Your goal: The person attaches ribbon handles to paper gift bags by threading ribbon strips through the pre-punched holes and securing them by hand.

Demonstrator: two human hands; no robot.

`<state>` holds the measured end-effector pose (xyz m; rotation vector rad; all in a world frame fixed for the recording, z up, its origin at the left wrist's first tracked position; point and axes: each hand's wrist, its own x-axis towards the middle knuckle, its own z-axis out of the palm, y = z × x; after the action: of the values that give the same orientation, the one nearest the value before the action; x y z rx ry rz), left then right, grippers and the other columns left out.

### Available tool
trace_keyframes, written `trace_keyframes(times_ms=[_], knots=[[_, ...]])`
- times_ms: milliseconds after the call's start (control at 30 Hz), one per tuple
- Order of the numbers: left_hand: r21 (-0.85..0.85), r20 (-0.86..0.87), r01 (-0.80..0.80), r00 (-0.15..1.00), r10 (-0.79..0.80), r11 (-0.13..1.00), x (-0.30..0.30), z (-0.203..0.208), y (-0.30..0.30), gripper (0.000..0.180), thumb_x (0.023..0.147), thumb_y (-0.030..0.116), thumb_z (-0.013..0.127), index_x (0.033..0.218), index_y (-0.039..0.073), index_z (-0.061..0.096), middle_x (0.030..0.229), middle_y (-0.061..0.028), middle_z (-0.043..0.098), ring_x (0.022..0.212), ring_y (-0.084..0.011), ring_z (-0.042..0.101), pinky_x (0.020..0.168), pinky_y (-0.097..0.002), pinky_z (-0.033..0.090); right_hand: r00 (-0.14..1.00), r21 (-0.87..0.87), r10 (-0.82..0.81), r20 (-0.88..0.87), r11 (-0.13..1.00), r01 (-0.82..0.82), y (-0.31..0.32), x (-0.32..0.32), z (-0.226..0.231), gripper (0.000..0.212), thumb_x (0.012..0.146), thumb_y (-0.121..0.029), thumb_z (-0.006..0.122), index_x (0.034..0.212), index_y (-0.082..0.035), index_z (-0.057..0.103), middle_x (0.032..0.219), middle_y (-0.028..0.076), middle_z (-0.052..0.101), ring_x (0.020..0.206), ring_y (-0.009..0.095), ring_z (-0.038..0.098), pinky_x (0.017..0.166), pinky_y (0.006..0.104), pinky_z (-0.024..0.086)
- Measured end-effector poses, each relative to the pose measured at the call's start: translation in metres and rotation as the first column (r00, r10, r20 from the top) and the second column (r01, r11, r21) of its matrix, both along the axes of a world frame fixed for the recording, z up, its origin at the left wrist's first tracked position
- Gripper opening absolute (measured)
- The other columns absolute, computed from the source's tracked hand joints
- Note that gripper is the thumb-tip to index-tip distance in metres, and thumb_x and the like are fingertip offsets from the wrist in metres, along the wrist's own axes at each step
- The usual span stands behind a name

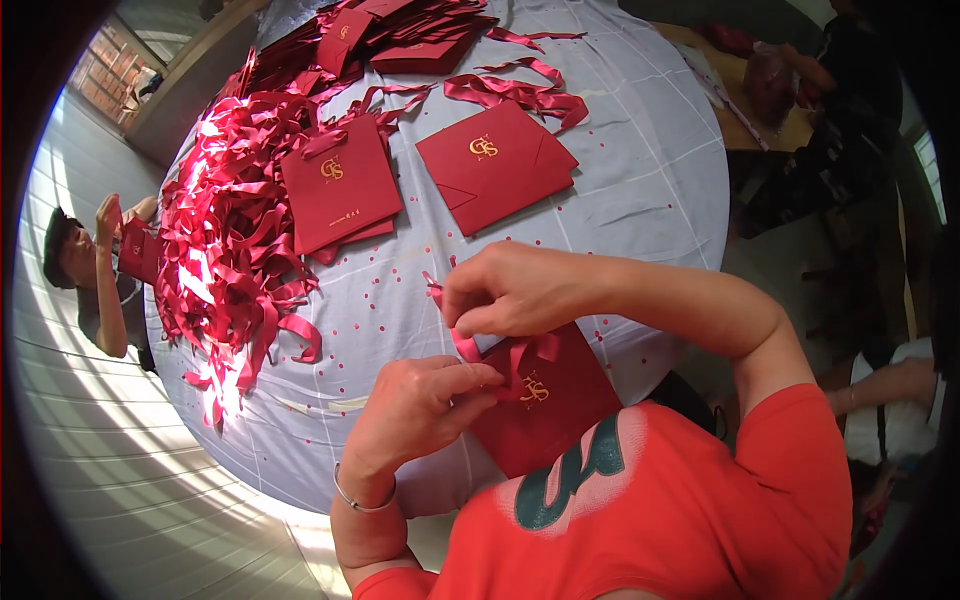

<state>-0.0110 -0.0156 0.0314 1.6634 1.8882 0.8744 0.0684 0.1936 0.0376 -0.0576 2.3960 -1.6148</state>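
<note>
- Red card folder [575, 390] with a gold emblem lies flat at the near edge of the round tabletop [640, 200], right in front of the person, its lower part hidden by the orange-red shirt [650, 510].
- Both hands work at the folder's upper edge, where a glossy red ribbon [466, 346] loops and drapes over the card.
- Left hand [425, 400]: a narrow grip, thumb and forefinger pinched on the ribbon close to the emblem; a thin silver bangle [362, 502] circles that wrist.
- Right hand [515, 290]: fingers curled over, the grip closed on the ribbon just above the card, with part of the ribbon showing beyond the knuckles.
- Farther up the pale cloth sit two small stacks of similar folders, a left stack [345, 190] and a right stack [495, 165], well apart from the hands.
- Left of them spreads a tangled heap of ribbons [235, 230], brightly sunlit in places; more folders [430, 50] are piled at the far edge.
- Tiny red dots [375, 281] are scattered over the cloth.
- Across the tabletop, at far left, another person [108, 300] raises a hand beside a red item.
</note>
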Motion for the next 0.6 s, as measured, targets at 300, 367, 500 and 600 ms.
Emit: trace_keyframes(times_ms=[300,367,500,600], knots=[[-0.056,0.101,0.055,0.994,-0.049,0.997,-0.01,-0.005,0.002,0.021,0.077,0.001,0.075,0.098,0.005,0.073,0.08,-0.0076,0.072,0.069,-0.02,0.07,0.061,-0.0311,0.054,0.99,0.098,0.02,0.143,0.995,-0.034,0.025,0.047,0.017,0.022,0.087,-0.019,0.071,0.091,0.003,0.07,0.076,0.008,0.07,0.068,0.013,0.064,0.063,0.0284,0.051],[-0.075,0.103,0.046,0.994,-0.038,0.996,-0.01,-0.003,0.002,0.021,0.078,0.0,0.075,0.098,0.005,0.073,0.081,-0.0069,0.072,0.069,-0.0181,0.07,0.061,-0.0301,0.054,0.992,0.101,0.036,0.118,0.994,-0.048,0.023,0.05,0.015,0.02,0.081,-0.014,0.075,0.09,0.003,0.069,0.076,0.009,0.069,0.068,0.014,0.064,0.063,0.029,0.051],[-0.223,0.261,-0.034,0.961,0.093,0.974,-0.009,0.002,0.005,0.02,0.077,0.006,0.074,0.097,0.006,0.07,0.081,-0.0126,0.071,0.075,-0.0276,0.071,0.067,-0.0338,0.055,0.842,0.342,-0.063,-0.536,0.896,0.284,0.006,0.059,-0.002,0.022,0.066,-0.002,0.075,0.087,-0.001,0.067,0.081,0.01,0.066,0.063,0.02,0.063,0.058,0.03,0.052],[-0.176,0.255,-0.051,0.962,0.096,0.983,-0.008,-0.004,0.004,0.023,0.076,0.008,0.076,0.096,0.004,0.066,0.079,-0.0136,0.071,0.076,-0.0289,0.071,0.067,-0.0349,0.054,0.542,0.385,0.059,-0.838,0.768,0.512,-0.004,0.06,-0.017,0.034,0.061,0.002,0.073,0.093,-0.005,0.064,0.088,0.01,0.065,0.062,0.021,0.063,0.053,0.031,0.052]])
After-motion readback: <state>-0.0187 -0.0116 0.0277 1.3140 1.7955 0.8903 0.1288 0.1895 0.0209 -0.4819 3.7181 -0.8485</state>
